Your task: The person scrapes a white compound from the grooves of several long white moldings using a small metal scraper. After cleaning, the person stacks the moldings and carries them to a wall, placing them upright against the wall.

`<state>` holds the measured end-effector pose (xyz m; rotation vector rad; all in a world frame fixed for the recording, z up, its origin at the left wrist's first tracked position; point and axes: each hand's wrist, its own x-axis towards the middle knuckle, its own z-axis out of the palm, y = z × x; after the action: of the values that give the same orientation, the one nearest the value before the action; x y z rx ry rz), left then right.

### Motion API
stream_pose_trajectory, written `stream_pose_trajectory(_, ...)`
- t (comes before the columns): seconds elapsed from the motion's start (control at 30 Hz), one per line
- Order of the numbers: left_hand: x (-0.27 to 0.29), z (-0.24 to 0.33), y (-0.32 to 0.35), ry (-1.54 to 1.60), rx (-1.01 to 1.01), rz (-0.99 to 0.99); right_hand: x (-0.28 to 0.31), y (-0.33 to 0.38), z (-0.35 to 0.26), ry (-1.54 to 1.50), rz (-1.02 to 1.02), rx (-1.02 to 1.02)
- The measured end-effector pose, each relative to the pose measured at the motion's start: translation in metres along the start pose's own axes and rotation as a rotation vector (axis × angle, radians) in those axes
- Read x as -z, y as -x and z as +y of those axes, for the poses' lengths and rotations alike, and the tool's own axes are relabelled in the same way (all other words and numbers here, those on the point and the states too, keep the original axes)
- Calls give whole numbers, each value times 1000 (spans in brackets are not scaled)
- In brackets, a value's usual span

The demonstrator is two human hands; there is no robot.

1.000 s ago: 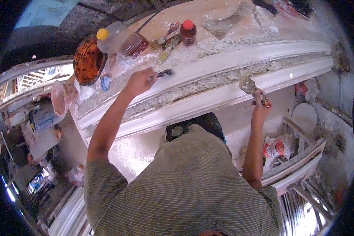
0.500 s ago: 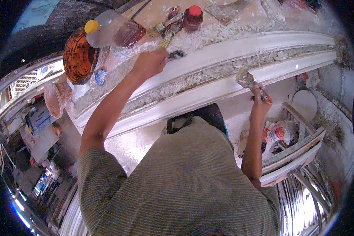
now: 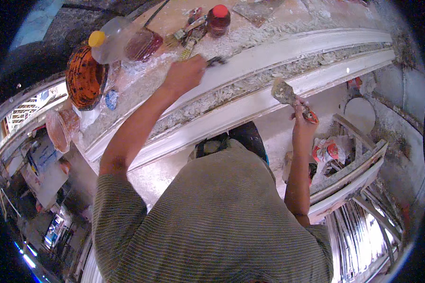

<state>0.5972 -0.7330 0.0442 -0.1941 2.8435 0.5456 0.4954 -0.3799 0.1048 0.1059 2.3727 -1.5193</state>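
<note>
My left hand (image 3: 186, 74) is closed around a small brush with dark bristles (image 3: 217, 61); its handle is hidden in my fist. The bristles are at the upper face of a long white moulding (image 3: 269, 54) that lies across the bench. Over the moulding's near edge, my right hand (image 3: 305, 115) grips a putty knife (image 3: 283, 91) by its orange-ended handle, the stained blade pointing up and left. Between the moulding's two white bands runs a groove (image 3: 250, 80) filled with pale shavings or flakes.
Beyond my left hand are an orange-and-black bowl (image 3: 86, 78), a yellow-capped plastic bottle (image 3: 111, 42), several brushes (image 3: 190, 40) and a red-capped bottle (image 3: 218, 21). A pinkish tub (image 3: 59, 129) stands at the bench's left end. To my right is a wooden frame (image 3: 349, 184).
The whole view has shifted slightly. My left hand has moved a little to the right along the moulding with the brush. My right hand still holds the putty knife, with little movement.
</note>
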Motion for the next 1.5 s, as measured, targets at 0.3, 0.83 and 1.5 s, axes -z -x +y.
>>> stream_pose_trajectory(0.3, -9, 30, -35, 41, -80, 157, 15, 7, 44, -157, 148, -102)
stream_pose_trajectory(0.83, -23, 51, -50, 131, -72, 218, 24, 34, 34, -31, 82, -140)
stream_pose_trajectory(1.5, -14, 106, -133, 48, -40, 153, 69, 34, 67, -51, 147, -163)
